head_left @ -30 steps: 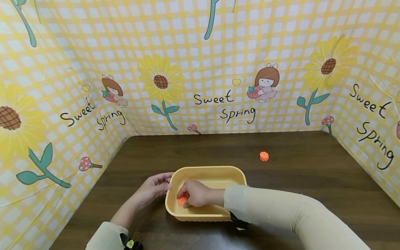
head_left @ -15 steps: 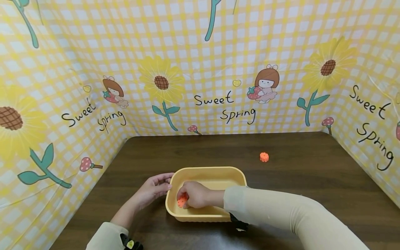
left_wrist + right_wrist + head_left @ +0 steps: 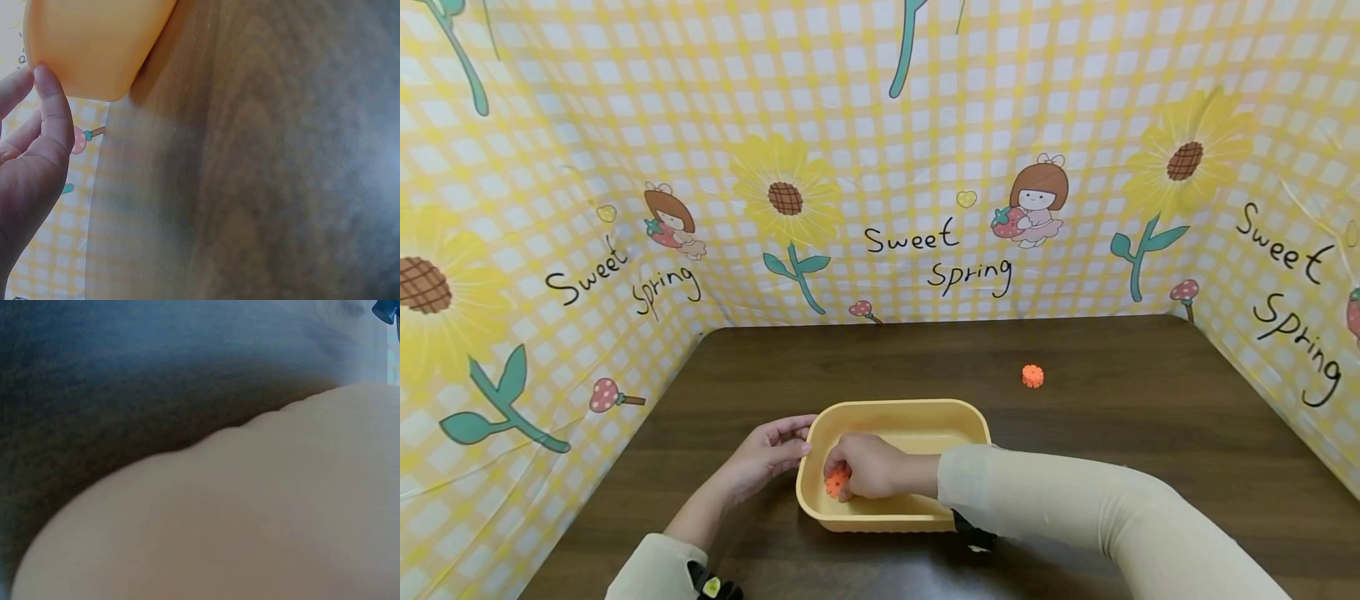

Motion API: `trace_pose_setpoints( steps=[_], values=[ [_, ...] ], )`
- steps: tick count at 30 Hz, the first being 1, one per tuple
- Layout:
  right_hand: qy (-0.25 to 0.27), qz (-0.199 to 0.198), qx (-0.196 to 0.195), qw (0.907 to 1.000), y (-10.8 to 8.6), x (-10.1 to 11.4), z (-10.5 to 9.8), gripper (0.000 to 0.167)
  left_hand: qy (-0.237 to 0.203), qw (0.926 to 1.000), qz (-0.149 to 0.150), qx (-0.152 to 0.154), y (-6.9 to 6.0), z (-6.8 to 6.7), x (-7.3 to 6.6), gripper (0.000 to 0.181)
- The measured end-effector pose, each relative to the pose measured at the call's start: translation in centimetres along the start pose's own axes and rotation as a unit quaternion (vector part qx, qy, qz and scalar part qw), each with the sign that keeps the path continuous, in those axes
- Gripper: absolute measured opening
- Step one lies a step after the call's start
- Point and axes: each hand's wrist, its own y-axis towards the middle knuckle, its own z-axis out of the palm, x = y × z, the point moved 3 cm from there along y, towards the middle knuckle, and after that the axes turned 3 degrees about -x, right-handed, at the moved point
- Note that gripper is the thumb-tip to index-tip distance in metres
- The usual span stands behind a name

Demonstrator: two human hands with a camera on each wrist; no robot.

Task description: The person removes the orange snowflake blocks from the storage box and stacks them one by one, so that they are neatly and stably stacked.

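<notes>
The yellow tub [image 3: 880,523] stands near the middle of the table [image 3: 1112,417], its far rim well apart from the table's back edge. Wood surface extends beyond it and to either side. Inside, tub floor shows beyond the right hand [image 3: 874,467].

The tub appears to be smooth plastic: rectangular, rounded at the corners, with flaring walls. The table is dark brown, with visible wood grain. The held orange piece [image 3: 837,482] has a notched outline and lies within the tub's left half. The right hand's fingers are curled on it; whether it is one piece or several cannot be determined. The left hand [image 3: 763,457] rests its fingertips against the tub's left end, thumb and fingers apart.

A second orange piece [image 3: 1033,376], round and toothed, sits on the table beyond the tub's far right corner. The right sleeve [image 3: 1045,492] crosses the tub's right end, obstructing that rim. Printed checked cloth [image 3: 880,100] rises along the table's back and sides. A blurred pale surface fills much of the right wrist view; its identity cannot be determined.
</notes>
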Motion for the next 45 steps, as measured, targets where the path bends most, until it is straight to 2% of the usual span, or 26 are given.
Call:
trace_pose_setpoints(
  steps=[8,12,15,19,23,29,36,45],
  values=[
    [0.052,0.015,-0.005,0.9985,0.0,-0.2,-0.6,0.022,-0.003,1.0,-0.002,-0.003,0.1,0.0,0.1,0.055],
    [0.096,0.028,-0.008,0.9949,-0.1,-0.4,-0.9,0.023,0.0,1.0,-0.004,-0.003,0.1,-0.1,0.2,0.056],
    [0.147,0.032,-0.015,0.9885,-0.2,-0.7,-1.2,0.024,0.001,1.0,-0.004,-0.003,0.1,-0.1,0.2,0.057],
    [0.217,0.047,-0.028,0.9747,-0.3,-1.1,-1.7,0.027,-0.001,1.0,-0.003,-0.004,0.0,0.0,0.1,0.058],
    [0.255,0.058,-0.041,0.9643,-0.6,-1.4,-2.2,0.029,-0.003,1.0,-0.001,-0.004,0.0,0.1,0.0,0.058],
    [0.288,0.058,-0.046,0.9547,-1.1,-2.3,-2.8,0.031,-0.005,1.0,-0.001,-0.004,0.0,0.2,-0.1,0.058],
    [0.287,0.068,-0.053,0.954,-2.0,-3.3,-3.9,0.031,-0.002,1.0,-0.002,-0.006,0.0,0.1,-0.2,0.058],
    [0.349,0.099,-0.06,0.9301,-3.3,-4.1,-5.8,0.031,0.002,1.0,-0.003,-0.006,0.0,0.1,-0.2,0.058]
  ],
)
